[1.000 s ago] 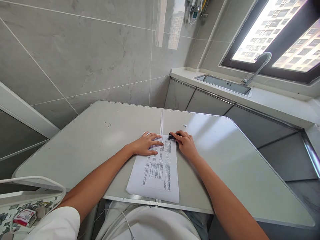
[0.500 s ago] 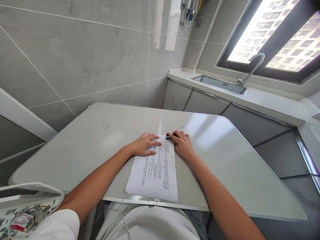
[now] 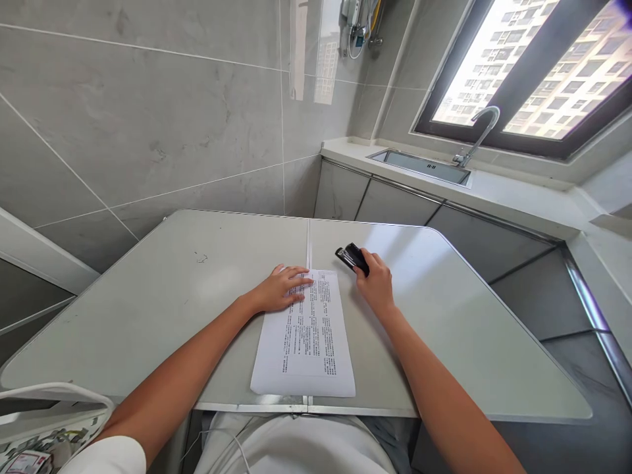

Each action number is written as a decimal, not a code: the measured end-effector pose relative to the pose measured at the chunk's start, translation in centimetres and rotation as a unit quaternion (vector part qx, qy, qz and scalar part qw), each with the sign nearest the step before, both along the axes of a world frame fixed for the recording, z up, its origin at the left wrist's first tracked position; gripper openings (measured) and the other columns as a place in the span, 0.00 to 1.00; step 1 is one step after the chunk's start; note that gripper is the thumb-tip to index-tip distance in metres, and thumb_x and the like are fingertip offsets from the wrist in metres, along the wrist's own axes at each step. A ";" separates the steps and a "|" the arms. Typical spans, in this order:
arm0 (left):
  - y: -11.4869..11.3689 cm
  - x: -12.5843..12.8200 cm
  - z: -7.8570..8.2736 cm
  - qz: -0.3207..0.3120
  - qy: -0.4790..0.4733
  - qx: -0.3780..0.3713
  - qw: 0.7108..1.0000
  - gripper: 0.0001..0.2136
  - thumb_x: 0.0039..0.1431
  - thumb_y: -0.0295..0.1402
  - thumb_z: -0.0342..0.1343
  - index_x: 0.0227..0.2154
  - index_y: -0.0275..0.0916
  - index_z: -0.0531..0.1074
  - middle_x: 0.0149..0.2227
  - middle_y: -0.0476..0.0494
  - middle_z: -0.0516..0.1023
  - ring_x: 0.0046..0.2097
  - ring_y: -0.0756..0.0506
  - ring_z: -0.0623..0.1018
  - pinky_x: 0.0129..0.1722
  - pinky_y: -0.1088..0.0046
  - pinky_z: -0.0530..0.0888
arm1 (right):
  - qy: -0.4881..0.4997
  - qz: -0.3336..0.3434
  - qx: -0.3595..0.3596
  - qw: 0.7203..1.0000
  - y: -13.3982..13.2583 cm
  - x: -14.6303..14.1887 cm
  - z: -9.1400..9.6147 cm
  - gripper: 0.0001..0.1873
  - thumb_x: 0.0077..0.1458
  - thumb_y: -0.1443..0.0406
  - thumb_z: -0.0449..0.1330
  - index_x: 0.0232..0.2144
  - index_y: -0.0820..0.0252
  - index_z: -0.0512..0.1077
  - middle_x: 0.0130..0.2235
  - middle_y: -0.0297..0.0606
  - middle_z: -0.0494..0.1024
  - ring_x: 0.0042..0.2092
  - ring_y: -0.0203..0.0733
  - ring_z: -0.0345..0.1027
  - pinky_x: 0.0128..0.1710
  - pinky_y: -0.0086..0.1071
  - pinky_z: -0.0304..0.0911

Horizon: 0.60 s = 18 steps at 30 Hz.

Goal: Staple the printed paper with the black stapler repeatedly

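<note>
A printed sheet of paper (image 3: pixel 306 342), perhaps more than one layer, lies on the pale folding table (image 3: pixel 434 342) in front of me. My left hand (image 3: pixel 284 288) rests flat on its upper left part, fingers spread. Just beyond the paper's upper right corner, my right hand (image 3: pixel 376 280) grips a black stapler (image 3: pixel 353 257). The stapler's jaws point up and to the left, apart from the paper, and look parted. My fingers partly cover its rear end.
A white basket (image 3: pixel 54 421) with small packages stands at the table's lower left. Beyond the table are a counter with a sink (image 3: pixel 424 166), a faucet (image 3: pixel 478 135) and a window. A seam strip (image 3: pixel 309 243) runs down the table's middle.
My right hand has lifted the stapler off the paper's top right corner and moved it up and right. My left hand stays on the paper. The view has shifted slightly.
</note>
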<state>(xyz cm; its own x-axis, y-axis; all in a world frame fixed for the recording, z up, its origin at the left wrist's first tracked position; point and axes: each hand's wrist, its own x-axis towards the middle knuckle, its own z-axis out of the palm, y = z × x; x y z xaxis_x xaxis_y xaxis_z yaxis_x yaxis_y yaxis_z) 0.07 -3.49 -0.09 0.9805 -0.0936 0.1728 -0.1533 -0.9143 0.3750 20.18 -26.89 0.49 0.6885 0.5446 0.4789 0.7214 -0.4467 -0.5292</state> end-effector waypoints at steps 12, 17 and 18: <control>1.6 0.4 -0.1 0.233 -0.146 -0.084 0.958 0.10 0.70 0.31 0.46 0.44 0.42 0.73 0.47 0.41 0.73 0.51 0.41 0.73 0.57 0.57 0.68 | 0.130 0.286 -0.073 0.946 2.6 -7.8 0.1 0.24 0.50 0.70 0.64 0.51 0.54 0.73 0.47 0.38 0.79 0.47 0.46 0.72 0.49 0.39 0.65; 1.7 0.5 -0.5 0.228 -0.130 -0.105 0.959 0.10 0.69 0.33 0.48 0.43 0.42 0.74 0.47 0.41 0.72 0.46 0.43 0.75 0.54 0.58 0.71 | 0.166 0.319 -0.177 0.916 0.3 -2.6 1.5 0.12 0.47 0.67 0.65 0.37 0.57 0.72 0.34 0.31 0.76 0.35 0.39 0.66 0.33 0.30 0.58; 1.8 0.5 -0.6 0.224 -0.123 -0.112 0.960 0.10 0.69 0.34 0.48 0.43 0.42 0.74 0.47 0.41 0.72 0.44 0.43 0.75 0.53 0.58 0.72 | 0.176 0.323 -0.196 0.909 -0.4 -1.5 1.8 0.11 0.47 0.66 0.65 0.36 0.57 0.72 0.34 0.30 0.75 0.34 0.38 0.66 0.31 0.29 0.57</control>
